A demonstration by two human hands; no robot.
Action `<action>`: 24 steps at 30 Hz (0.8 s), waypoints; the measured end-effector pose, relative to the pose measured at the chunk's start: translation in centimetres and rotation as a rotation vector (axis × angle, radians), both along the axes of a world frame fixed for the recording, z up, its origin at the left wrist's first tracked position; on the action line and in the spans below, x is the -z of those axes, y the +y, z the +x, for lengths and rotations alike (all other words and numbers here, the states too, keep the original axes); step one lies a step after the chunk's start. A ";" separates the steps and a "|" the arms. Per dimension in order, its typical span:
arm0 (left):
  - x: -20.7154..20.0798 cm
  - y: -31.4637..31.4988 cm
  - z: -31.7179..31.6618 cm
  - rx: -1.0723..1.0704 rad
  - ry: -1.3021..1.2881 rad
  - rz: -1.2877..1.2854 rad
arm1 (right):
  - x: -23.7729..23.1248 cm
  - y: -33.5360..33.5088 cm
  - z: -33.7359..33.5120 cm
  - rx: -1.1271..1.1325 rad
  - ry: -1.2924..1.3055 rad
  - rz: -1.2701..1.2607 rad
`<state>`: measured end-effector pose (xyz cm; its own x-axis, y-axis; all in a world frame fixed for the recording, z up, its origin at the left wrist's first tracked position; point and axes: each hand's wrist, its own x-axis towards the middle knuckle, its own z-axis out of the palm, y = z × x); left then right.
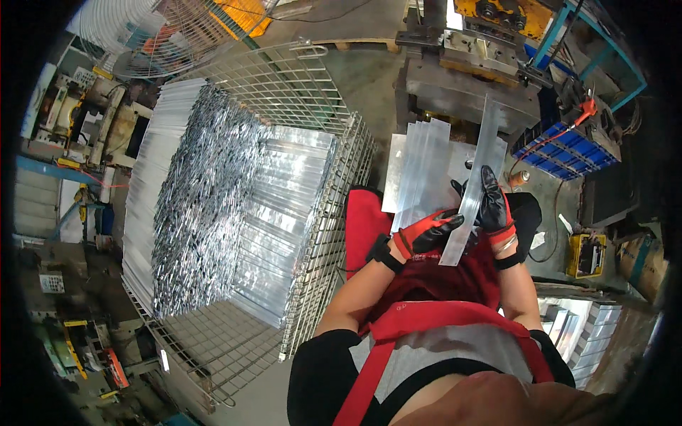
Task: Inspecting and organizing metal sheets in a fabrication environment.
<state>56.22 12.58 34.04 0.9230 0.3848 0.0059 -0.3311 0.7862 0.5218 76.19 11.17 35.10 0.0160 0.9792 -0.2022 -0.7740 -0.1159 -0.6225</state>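
Right of the wire-mesh cage (332, 213), a long sheet-metal strip (476, 170) is slanting; the left hand (430, 233) is pinching its cage-side edge, the right hand (495, 206) is gripping its far edge. Probably it is handling light, springy, slippery, favouring edge holds.

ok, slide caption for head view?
Left hand and right hand, gloved in black and red, hold a long silver metal strip; grey wire basket of silver pieces, left.
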 end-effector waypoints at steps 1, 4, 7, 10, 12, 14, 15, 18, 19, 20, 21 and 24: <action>0.0 0.0 0.1 -0.003 0.019 0.045 | 0.1 -0.1 0.4 -0.063 -0.012 0.016; 0.0 -0.6 0.0 -0.124 0.151 0.356 | -0.8 -0.4 1.2 -0.168 -0.190 0.075; -2.0 1.1 1.0 -0.070 0.744 0.682 | 0.7 -0.4 2.8 0.172 -0.851 0.184; -0.4 1.1 0.5 -0.338 1.353 1.287 | 0.1 -2.4 4.8 0.385 -1.311 0.018; 1.2 1.7 0.0 -0.373 1.480 1.375 | -2.5 -3.9 4.6 0.408 -1.174 -0.174; 1.6 2.9 0.4 -0.288 1.569 1.370 | -0.8 -5.0 6.3 0.490 -1.435 -0.103; 2.9 3.2 0.6 -0.305 1.623 1.450 | -0.6 -5.5 6.6 0.515 -1.436 -0.098; 3.9 3.8 1.2 -0.183 1.760 1.540 | 1.9 -6.8 8.5 0.585 -1.520 -0.032; 3.6 3.8 1.5 -0.218 1.736 1.568 | 2.1 -7.1 8.5 0.596 -1.488 -0.043; 3.3 3.7 1.9 -0.253 1.711 1.595 | 2.3 -7.3 8.5 0.608 -1.456 -0.054; 3.2 3.5 2.4 -0.255 1.655 1.595 | 1.2 -7.1 7.8 0.604 -1.564 -0.029; 3.8 1.0 5.3 -0.286 1.447 1.661 | 1.4 -7.0 7.9 0.633 -1.554 -0.100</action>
<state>61.51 13.60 30.24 0.5350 0.8429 -0.0581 0.7886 -0.4736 0.3921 84.04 4.15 33.73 0.6053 0.7261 0.3261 0.5884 -0.1324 -0.7976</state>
